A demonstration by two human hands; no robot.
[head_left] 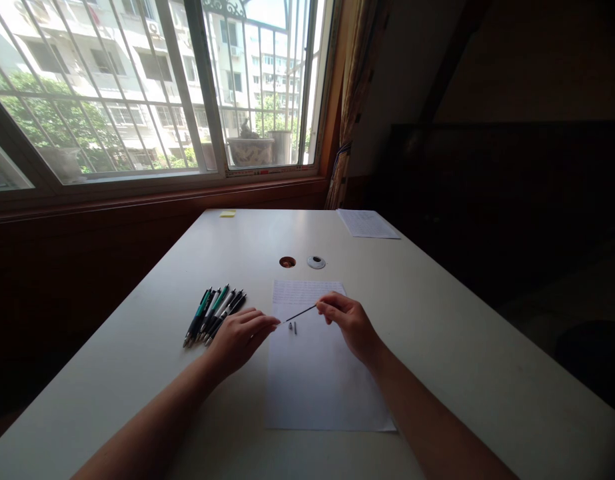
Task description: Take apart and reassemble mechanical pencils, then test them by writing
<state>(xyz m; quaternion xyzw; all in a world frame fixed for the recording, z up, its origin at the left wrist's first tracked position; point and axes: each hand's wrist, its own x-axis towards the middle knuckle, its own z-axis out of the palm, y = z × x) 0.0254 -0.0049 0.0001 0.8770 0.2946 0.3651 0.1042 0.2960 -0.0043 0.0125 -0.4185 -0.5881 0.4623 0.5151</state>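
A thin dark pen refill (301,313) is pinched at its upper right end by my right hand (348,321). It slants down to the left above the paper. My left hand (242,337) has its fingertips pressed together at the refill's pale lower end; whether they grip it or some tiny part is hidden. Two small grey pen parts, a short one (290,326) and a slimmer one (295,328), lie on the paper (327,393) just below the refill. Left of my left hand, a group of click pens (207,313) in green, black and white lies side by side, partly covered by that hand.
The white table (152,320) has a round cable hole (287,263) with its grey cover (316,263) beside it. Written sheets (370,224) lie at the far right corner and a yellow sticky note (228,214) at the far left. Beyond stands a barred window (252,87).
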